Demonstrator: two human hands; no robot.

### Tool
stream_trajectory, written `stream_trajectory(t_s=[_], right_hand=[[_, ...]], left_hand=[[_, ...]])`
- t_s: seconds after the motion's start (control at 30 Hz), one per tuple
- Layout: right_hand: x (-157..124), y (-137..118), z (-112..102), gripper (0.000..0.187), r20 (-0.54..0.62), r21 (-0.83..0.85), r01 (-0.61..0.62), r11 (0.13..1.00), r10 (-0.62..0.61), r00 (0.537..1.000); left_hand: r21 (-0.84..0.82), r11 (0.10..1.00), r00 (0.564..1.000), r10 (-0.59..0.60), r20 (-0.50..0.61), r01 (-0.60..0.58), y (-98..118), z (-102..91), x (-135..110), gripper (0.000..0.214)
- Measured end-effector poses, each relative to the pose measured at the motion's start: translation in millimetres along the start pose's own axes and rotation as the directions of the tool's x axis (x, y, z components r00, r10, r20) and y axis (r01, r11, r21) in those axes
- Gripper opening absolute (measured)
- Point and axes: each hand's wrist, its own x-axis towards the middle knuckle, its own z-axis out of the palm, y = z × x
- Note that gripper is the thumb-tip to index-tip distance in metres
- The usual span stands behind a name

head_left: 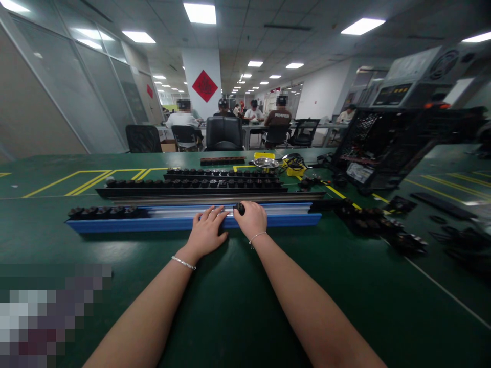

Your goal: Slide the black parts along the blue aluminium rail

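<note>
A long blue channel rail (138,226) with a pale metal-looking inside lies crosswise on the green table in front of me. Several black roller-like parts (103,211) sit in a row at its left end. My left hand (208,225) rests on the middle of the rail, fingers spread and flat, pressing nothing into the palm. Just to its right, my right hand (253,220) is closed around a small black part with a round end (240,208), held over the rail's channel. Fingers hide most of that part, so its exact kind is unclear.
Behind the rail lie black rails (192,191) carrying rows of black parts. Farther back are a metal dish (266,163) and a yellow tray (264,155). Loose black parts (376,222) lie at right, near an open black machine frame (368,148). People sit at far desks.
</note>
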Motion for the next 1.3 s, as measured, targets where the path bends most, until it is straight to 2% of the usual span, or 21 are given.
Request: stream_trajectory(t_s=[0.67, 1.3], right_hand=[[-0.1, 11.4, -3.9, 0.021, -0.032, -0.039, -0.054, 0.998, 0.053, 0.998], [-0.8, 23.4, -10.0, 0.021, -0.053, -0.041, -0.075, 0.996, 0.073, 0.996]], left_hand=[[0.003, 1.0, 1.0, -0.021, 0.021, 0.021, 1.0, -1.9, 1.2, 0.058], [0.04, 0.999, 1.0, 0.008, 0.004, -0.008, 0.2, 0.2, 0.9, 0.058]])
